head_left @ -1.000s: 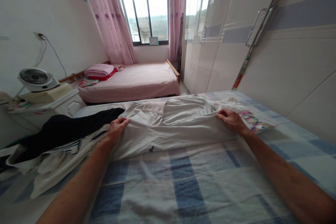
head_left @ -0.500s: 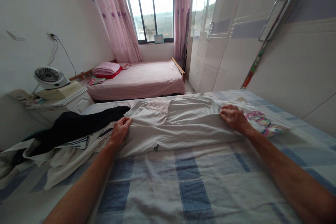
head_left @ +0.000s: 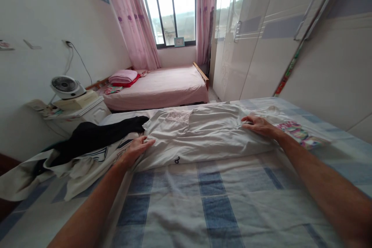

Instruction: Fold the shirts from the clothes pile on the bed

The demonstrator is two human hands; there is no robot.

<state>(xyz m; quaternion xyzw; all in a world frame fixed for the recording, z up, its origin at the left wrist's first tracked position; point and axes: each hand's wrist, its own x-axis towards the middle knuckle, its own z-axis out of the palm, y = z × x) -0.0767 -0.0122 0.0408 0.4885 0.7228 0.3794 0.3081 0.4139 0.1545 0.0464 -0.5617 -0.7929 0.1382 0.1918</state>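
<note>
A white garment [head_left: 200, 135] lies folded lengthwise across a bed with a blue-and-white checked sheet [head_left: 215, 205]. My left hand [head_left: 136, 150] rests on the garment's left end, fingers stretched out and flat on the cloth. At the garment's right end my right hand [head_left: 258, 125] lies with its fingers extended over the fabric. A small pale lace patch [head_left: 177, 115] shows on the garment's far side. A black garment [head_left: 95, 136] lies just left of my left hand, over a heap of white and striped clothes [head_left: 72, 164].
A colourful patterned cloth [head_left: 299, 133] lies right of my right hand. A white bedside cabinet with a small fan [head_left: 66, 86] stands at the left. A pink bed [head_left: 162, 87] sits by the window, and white wardrobe doors [head_left: 261, 46] line the right wall.
Both hands have gone from gripping the garment's fold to lying flatter on it, fingers stretched out. My left hand has slid slightly lower. The view has shifted a little to the left.
</note>
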